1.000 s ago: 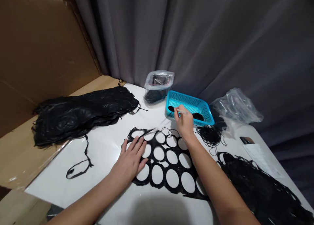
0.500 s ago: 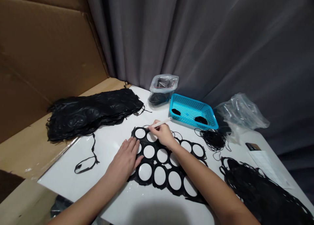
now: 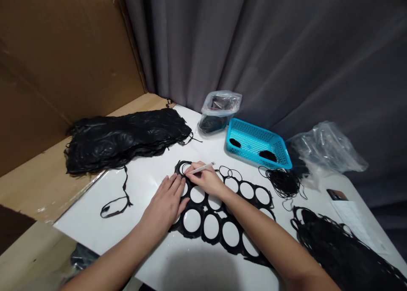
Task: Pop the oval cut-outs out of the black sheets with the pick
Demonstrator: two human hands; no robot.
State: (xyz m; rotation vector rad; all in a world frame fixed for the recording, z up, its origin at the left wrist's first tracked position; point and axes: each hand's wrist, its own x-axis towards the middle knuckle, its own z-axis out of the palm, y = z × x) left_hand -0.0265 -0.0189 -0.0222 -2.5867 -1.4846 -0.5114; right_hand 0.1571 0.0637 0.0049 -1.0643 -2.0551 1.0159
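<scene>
Perforated black sheet [image 3: 220, 231] lay on the white table [image 3: 146, 172], short of the near edge, its long axis running left to right and slanting so that its right end came closer to that edge. From where I sat, its far-left corner was where both my hands met it. My left hand [image 3: 165, 200] rested palm down, fingers loosely spread, over the sheet's left end; whether it was pressing hard I could not tell. My right hand [image 3: 206, 178] was the nearer of the two to the corner hole, its fingertips right at that hole's rim, with a slim white tool [image 3: 203, 168] pinched in the fingers and slanting up to the right. What the fingertips touched beneath was hidden. To get there, my right forearm crossed above the sheet from its right end, covering several holes, while the left arm came in from the table's near edge, clear of the holes on the right. Beyond the sheet, two thin black loops [image 3: 229, 172] overlapped just past its far edge, and the blue basket [image 3: 249, 147] stood farther off, toward the table's far edge
</scene>
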